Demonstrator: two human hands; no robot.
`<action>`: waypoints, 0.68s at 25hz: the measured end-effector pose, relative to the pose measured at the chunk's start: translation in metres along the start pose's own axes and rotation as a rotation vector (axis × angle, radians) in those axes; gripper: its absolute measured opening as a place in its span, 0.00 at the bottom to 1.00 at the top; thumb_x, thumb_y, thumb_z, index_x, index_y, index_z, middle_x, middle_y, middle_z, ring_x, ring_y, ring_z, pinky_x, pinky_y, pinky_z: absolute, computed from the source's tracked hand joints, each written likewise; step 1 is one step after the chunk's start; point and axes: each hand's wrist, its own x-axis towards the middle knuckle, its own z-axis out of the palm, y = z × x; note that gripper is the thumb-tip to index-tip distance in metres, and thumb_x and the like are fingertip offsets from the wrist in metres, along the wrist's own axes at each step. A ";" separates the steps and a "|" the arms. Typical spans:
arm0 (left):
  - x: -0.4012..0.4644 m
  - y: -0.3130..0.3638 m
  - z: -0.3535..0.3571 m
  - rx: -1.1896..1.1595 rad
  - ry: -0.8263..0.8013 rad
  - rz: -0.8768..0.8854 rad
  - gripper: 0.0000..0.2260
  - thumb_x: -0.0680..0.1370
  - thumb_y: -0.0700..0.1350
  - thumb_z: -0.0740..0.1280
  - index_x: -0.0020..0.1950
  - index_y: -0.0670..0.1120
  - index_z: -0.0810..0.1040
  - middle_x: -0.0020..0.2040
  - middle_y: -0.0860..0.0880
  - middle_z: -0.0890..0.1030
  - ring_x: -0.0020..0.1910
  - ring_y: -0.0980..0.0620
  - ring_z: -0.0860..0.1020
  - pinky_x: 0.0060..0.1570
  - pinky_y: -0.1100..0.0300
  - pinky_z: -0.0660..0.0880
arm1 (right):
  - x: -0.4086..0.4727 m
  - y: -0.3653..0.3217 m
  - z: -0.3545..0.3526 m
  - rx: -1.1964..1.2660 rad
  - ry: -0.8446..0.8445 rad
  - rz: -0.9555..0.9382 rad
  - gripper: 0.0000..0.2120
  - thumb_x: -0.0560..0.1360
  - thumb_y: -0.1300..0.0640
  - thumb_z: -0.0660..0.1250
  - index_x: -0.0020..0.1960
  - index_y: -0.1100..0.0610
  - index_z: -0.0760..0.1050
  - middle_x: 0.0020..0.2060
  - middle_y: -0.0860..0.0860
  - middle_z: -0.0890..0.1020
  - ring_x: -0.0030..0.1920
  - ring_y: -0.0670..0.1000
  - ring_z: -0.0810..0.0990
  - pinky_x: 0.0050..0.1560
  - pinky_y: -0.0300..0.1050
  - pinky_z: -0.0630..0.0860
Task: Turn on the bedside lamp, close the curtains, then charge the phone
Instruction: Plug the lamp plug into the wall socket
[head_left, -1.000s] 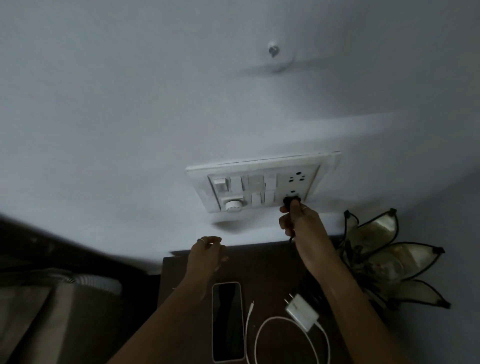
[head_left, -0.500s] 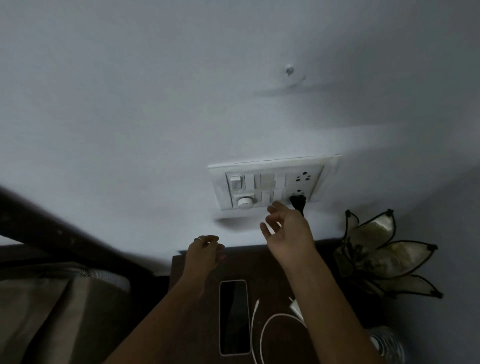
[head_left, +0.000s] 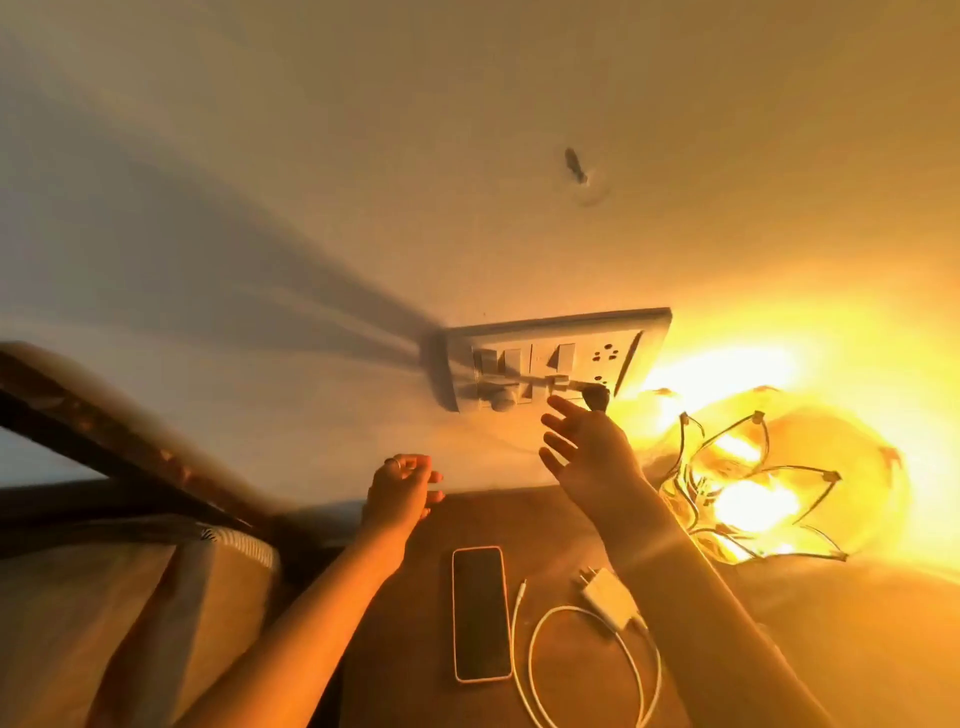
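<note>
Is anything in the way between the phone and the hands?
Nothing visible. The phone lies bare on the bedside table, screen up. The left hand hovers just beyond its far end, the right hand higher by the switchboard.

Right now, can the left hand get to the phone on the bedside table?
Probably yes: the left hand hovers open just beyond the phone, which lies face up with nothing on it; the charger cable lies to its right.

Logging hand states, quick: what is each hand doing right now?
Left hand: fingers loosely curled, holding nothing.
Right hand: open, fingers spread, holding nothing, just below the switchboard.
</note>
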 end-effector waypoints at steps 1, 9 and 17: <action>-0.005 0.011 -0.005 -0.005 -0.002 0.020 0.05 0.79 0.49 0.60 0.46 0.53 0.75 0.43 0.52 0.82 0.39 0.55 0.80 0.33 0.63 0.71 | -0.006 -0.003 -0.001 -0.074 -0.004 -0.026 0.14 0.79 0.61 0.57 0.62 0.58 0.73 0.55 0.55 0.74 0.60 0.56 0.72 0.63 0.51 0.70; -0.057 0.098 -0.034 -0.044 -0.012 0.134 0.08 0.79 0.46 0.59 0.53 0.46 0.76 0.47 0.47 0.81 0.37 0.54 0.79 0.36 0.61 0.72 | -0.043 -0.040 -0.023 -0.942 -0.014 -0.372 0.13 0.77 0.63 0.58 0.58 0.60 0.77 0.48 0.52 0.79 0.39 0.44 0.73 0.35 0.31 0.73; -0.113 0.169 -0.092 0.130 -0.149 0.107 0.14 0.79 0.52 0.59 0.58 0.44 0.74 0.53 0.47 0.80 0.43 0.50 0.79 0.42 0.58 0.73 | -0.115 -0.101 0.006 -1.554 -0.223 -0.265 0.16 0.80 0.57 0.57 0.64 0.63 0.71 0.61 0.61 0.77 0.58 0.57 0.77 0.59 0.49 0.74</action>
